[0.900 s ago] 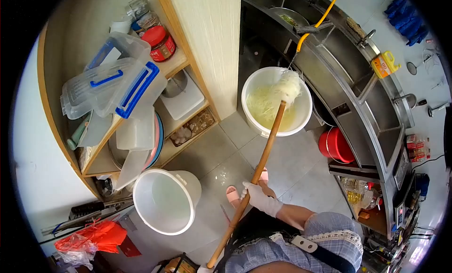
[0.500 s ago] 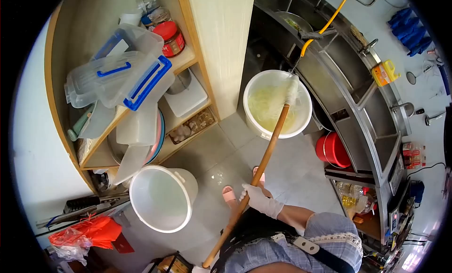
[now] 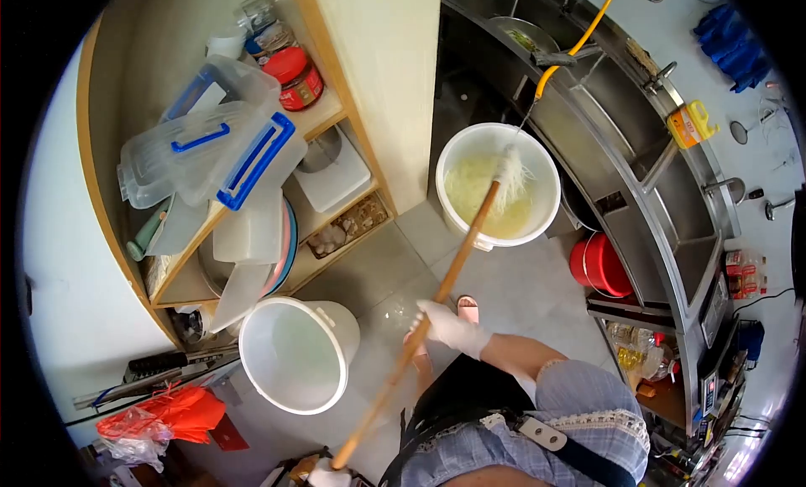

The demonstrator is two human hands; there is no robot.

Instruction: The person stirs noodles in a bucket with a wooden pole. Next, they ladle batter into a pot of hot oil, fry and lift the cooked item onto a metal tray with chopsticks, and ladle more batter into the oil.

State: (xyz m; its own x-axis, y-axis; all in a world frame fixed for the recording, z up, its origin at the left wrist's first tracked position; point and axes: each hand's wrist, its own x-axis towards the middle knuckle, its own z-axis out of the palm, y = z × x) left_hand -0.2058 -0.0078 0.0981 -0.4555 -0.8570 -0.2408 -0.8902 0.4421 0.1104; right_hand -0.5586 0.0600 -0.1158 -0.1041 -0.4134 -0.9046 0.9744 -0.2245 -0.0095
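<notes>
The right hand (image 3: 447, 327), in a white glove, has its fingers curled round the wooden handle of a mop (image 3: 462, 256) partway along its length, with no visible gap between palm and wood. The left hand (image 3: 327, 474), also gloved, is at the lower end of that handle near the bottom edge of the view; I can't tell how far its fingers close. The handle slants up across the grey floor (image 3: 537, 306) to the mop's white, stringy head (image 3: 510, 170), which is inside the rim of a white bucket (image 3: 504, 241) holding pale yellow-green liquid. A yellow hose (image 3: 579, 42) hangs above that bucket, over the edge of the metal sinks (image 3: 655, 180), and a red bucket (image 3: 600, 264) sits beneath them. A second white bucket (image 3: 342, 327) stands to the left of the pink slippers (image 3: 468, 304), near wooden shelves (image 3: 357, 147) with clear plastic boxes (image 3: 243, 126) and a red-lidded jar (image 3: 298, 88)
</notes>
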